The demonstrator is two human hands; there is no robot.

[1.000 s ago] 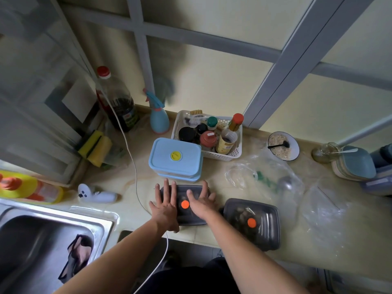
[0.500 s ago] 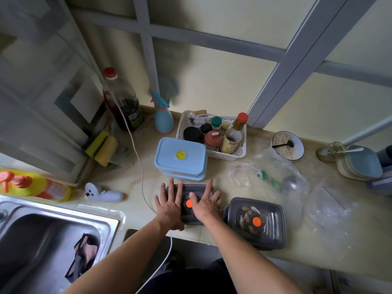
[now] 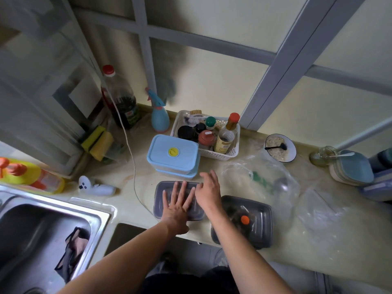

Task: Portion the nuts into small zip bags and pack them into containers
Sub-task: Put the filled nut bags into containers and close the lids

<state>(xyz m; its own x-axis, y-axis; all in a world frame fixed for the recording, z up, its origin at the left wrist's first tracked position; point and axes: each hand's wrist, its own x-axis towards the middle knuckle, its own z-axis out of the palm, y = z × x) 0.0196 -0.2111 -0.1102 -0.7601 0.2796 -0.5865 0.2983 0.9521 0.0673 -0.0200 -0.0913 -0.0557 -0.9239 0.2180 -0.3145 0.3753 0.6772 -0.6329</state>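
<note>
Nuts look mostly packed, bagged inside two lidded dark containers (image 3: pixel 241 221) at the table's (image 3: pixel 318 240) front edge; left hand (image 3: pixel 177 203) presses flat on one lid, right hand (image 3: pixel 206 193) hovers open, loose bags (image 3: pixel 318 211) still out.

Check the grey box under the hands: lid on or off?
On. The left hand presses flat on the lid of the grey box, which sits level.

Looking like a home kitchen: steel sink (image 3: pixel 70 211) sitting left in a stone-look counter (image 3: pixel 318 240), sponges (image 3: pixel 98 141) and dish soap (image 3: pixel 31 177) lying beside it, white basket (image 3: pixel 231 153) holding condiment bottles (image 3: pixel 226 136) against the wall.
</note>
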